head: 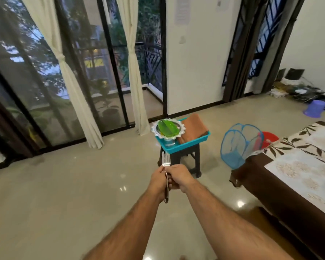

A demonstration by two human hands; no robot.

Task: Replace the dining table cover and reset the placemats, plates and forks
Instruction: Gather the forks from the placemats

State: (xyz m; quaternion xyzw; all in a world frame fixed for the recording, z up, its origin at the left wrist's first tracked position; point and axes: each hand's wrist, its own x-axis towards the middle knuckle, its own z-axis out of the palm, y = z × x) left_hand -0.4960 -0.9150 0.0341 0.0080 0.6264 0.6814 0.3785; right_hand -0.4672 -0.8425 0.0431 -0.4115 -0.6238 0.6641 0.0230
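Both hands, left (159,178) and right (178,176), held their grip closed on the forks (166,167); beyond the grip, plates (168,129) and folded placemats (193,128) waited in a tray (188,145); the worktop (306,166) remained unset.

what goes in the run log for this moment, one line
hands: left hand and right hand both on fork, tines up | tray on stool ahead: plates, folded cloth | table right, covered
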